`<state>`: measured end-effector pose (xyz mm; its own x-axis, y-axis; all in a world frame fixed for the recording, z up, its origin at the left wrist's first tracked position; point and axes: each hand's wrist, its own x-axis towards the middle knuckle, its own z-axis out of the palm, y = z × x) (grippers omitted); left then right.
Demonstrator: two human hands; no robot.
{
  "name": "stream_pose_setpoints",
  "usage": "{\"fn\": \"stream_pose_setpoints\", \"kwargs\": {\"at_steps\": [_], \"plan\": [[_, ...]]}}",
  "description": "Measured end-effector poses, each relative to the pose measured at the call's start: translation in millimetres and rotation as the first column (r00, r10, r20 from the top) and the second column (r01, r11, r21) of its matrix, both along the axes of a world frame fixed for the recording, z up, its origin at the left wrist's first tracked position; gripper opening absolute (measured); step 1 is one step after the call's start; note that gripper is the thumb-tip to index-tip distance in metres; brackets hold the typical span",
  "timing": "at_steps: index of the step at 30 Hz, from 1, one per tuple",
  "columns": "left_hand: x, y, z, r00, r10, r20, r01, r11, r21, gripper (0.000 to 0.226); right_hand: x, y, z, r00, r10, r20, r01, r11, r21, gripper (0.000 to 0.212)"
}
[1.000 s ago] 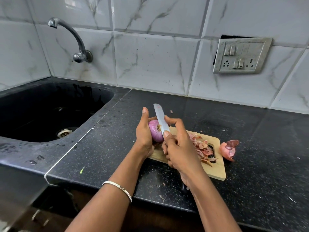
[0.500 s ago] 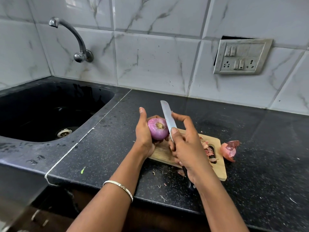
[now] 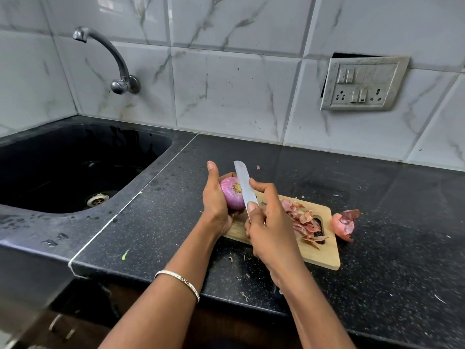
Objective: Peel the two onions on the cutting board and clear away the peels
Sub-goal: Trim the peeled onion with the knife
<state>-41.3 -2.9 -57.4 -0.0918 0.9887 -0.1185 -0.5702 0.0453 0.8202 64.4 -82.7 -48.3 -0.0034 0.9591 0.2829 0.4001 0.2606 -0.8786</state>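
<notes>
The left hand (image 3: 216,202) curls around the purple onion (image 3: 231,195), held over the left end of the cutting board (image 3: 322,255) at the centre of the frame. The right hand (image 3: 271,222) grips the knife (image 3: 244,182), its blade against the onion's root end. On such smooth skin the blade may slip toward the left thumb. The black speckled surface (image 3: 377,197) has a sink (image 3: 63,152) at the left. Peels (image 3: 302,220) lie on the board's right part.

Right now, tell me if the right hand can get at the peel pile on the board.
Probably yes: the peel pile lies on the cutting board right beside the right hand, nothing between. But that hand grips the knife.
</notes>
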Motion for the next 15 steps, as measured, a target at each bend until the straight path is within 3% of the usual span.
{"fn": "stream_pose_setpoints", "kwargs": {"at_steps": [6, 10, 15], "plan": [[2, -7, 2, 0.992, -0.063, -0.110, 0.071, 0.995, 0.074, 0.082, -1, 3, 4, 0.998, -0.012, -0.065, 0.009, 0.999, -0.041, 0.036], [1, -6, 2, 0.997, -0.061, -0.056, 0.067, 0.993, 0.102, 0.082, -4, 9, 10, 0.997, 0.009, -0.077, -0.014, 0.997, -0.074, 0.033], [3, -8, 1, 0.992, -0.023, -0.121, 0.038, 0.992, 0.119, 0.078, -8, -2, -3, 0.993, -0.014, -0.117, 0.006, 0.998, -0.068, 0.037]]}}
